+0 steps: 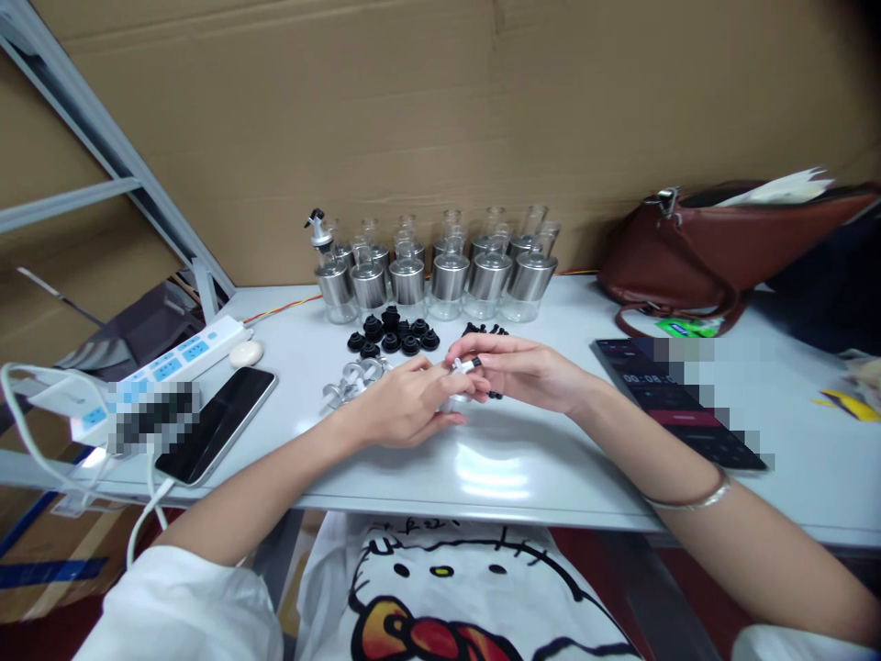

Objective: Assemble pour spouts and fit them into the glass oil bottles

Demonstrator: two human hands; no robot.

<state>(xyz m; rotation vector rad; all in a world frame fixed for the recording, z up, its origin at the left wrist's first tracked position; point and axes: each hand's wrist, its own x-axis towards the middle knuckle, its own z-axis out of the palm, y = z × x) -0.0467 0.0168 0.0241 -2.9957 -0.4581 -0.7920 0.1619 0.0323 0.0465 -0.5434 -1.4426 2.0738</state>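
My left hand is closed around a small silver pourer spout, its body mostly hidden behind the fingers. Over the tip of that spout, my right hand pinches a small black cap. Left of my hands lie several loose silver spout pieces. Behind them sits a cluster of ribbed black stoppers. Small black tips are scattered beyond and partly under my right hand. Glass bottles with steel sleeves stand in two rows; the front-left one carries a fitted pourer.
At the left are a power strip, a white round case and a phone with cables. A tablet showing a timer lies at the right, before a brown leather bag. Cardboard walls the back of the table.
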